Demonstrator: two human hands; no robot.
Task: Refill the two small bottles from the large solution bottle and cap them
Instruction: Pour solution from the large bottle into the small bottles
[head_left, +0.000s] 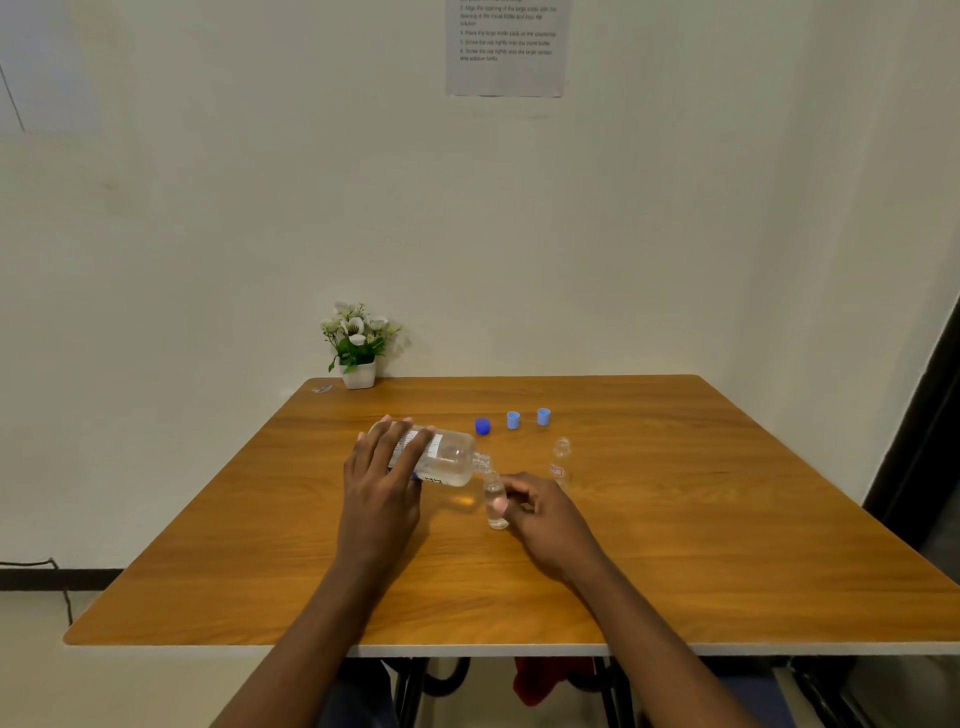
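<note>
My left hand (382, 475) grips the large clear solution bottle (451, 458), tipped on its side with its uncapped neck pointing right and down onto the mouth of a small clear bottle (493, 506). My right hand (540, 512) holds that small bottle upright on the wooden table (727, 545) between thumb and fingers. A second small bottle (561, 460), open and upright, stands just behind my right hand. Behind the bottles lie three caps in a row: a dark blue cap (482, 426) and two light blue caps (513, 420) (543, 417).
A small white pot of artificial flowers (357, 345) stands at the table's back left corner against the wall. A printed instruction sheet (505, 47) hangs on the wall above. A dark door frame (914, 457) runs down the right side.
</note>
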